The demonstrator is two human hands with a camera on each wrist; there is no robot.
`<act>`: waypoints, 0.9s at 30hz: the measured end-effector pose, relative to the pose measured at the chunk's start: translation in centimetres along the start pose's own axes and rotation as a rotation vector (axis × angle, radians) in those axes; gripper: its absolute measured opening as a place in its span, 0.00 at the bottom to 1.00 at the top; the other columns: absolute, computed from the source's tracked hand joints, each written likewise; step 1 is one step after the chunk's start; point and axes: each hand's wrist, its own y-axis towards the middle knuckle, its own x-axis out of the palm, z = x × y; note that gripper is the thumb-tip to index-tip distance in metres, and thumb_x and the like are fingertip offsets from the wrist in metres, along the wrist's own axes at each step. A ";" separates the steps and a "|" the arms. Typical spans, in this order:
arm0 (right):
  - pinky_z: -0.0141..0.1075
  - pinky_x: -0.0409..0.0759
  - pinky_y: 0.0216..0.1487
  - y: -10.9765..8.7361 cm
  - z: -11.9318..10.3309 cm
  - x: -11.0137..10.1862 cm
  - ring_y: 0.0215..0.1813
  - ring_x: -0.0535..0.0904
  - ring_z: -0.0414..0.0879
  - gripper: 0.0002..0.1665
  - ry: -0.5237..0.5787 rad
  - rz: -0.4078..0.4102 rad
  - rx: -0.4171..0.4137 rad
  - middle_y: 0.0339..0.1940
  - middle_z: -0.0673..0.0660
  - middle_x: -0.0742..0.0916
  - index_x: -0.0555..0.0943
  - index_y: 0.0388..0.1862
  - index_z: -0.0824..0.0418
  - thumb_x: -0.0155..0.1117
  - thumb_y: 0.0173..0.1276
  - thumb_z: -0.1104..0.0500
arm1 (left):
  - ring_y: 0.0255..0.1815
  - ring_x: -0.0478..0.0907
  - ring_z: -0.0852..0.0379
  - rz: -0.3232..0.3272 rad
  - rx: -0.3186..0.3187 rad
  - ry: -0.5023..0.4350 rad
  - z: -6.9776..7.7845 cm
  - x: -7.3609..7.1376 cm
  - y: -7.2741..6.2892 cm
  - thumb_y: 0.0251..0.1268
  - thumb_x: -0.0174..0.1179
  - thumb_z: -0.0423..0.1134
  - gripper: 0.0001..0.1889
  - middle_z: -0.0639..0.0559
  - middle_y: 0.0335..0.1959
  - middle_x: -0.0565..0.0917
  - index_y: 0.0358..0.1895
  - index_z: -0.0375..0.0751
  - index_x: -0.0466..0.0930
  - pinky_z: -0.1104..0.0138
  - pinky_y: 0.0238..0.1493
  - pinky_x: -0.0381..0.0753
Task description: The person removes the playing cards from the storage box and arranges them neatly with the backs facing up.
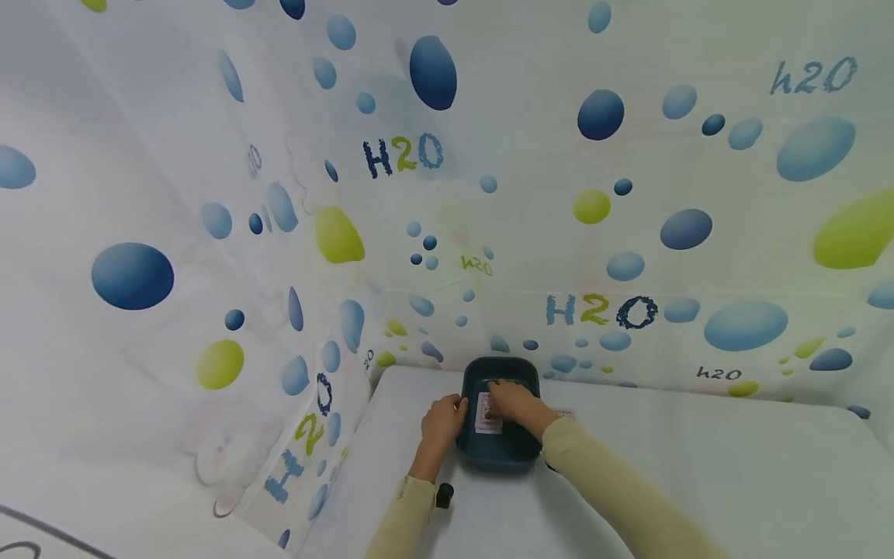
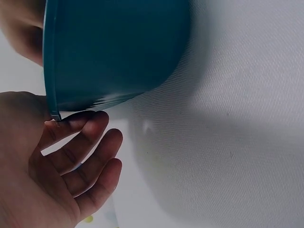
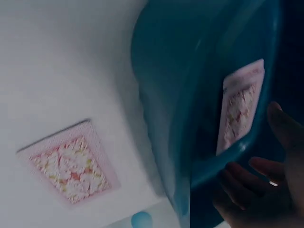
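I'm seeing a pink packet (image 1: 483, 426) lying inside the bin (image 1: 499, 464), towards nine o'clock (looking light and bendy, so probably best pinched by its edges). The right hand (image 1: 515, 402) is hovering beside it, fingers loosely spread, gripping nothing; the left hand (image 1: 442, 421) is pinching the bin's rim.

Spreads white beneath the left grip (image 1: 443, 421) and the right grip (image 1: 515, 402) as a broad desk (image 1: 698, 458), finely woven in texture close to the left grip. Bears a dark teal basin (image 1: 499, 460), held at its left rim by the left grip and reached into by the right grip. Bears also a flat pink-bordered piece (image 3: 73, 164) with a floral pattern, lying just beside the basin, to the right of the right grip. Ends at a far edge beyond both grips; runs well to the right of the right grip.
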 end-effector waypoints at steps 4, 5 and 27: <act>0.54 0.69 0.70 -0.4 0.1 1.1 0.71 0.72 0.62 0.39 0.044 -0.058 0.052 0.69 0.68 0.75 0.68 0.71 0.67 0.71 0.67 0.52 | 0.19 0.68 0.57 -0.001 0.005 -0.001 0.2 0.8 -0.4 0.75 0.55 0.47 0.17 0.53 0.19 0.76 0.27 0.44 0.78 0.64 0.21 0.63; 0.54 0.70 0.69 -0.4 0.1 1.3 0.70 0.73 0.62 0.39 0.048 -0.062 0.059 0.68 0.69 0.75 0.68 0.71 0.67 0.72 0.67 0.53 | 0.19 0.68 0.57 -0.002 0.007 -0.002 0.2 0.8 -0.5 0.75 0.55 0.47 0.16 0.53 0.19 0.76 0.27 0.45 0.78 0.65 0.20 0.63; 0.43 0.81 0.39 0.6 0.7 1.0 0.40 0.82 0.53 0.25 0.388 0.059 0.041 0.48 0.65 0.84 0.66 0.65 0.62 0.58 0.70 0.69 | 0.22 0.71 0.56 -0.001 0.001 0.028 0.5 -0.4 0.1 0.76 0.55 0.47 0.16 0.50 0.24 0.81 0.30 0.43 0.80 0.63 0.22 0.66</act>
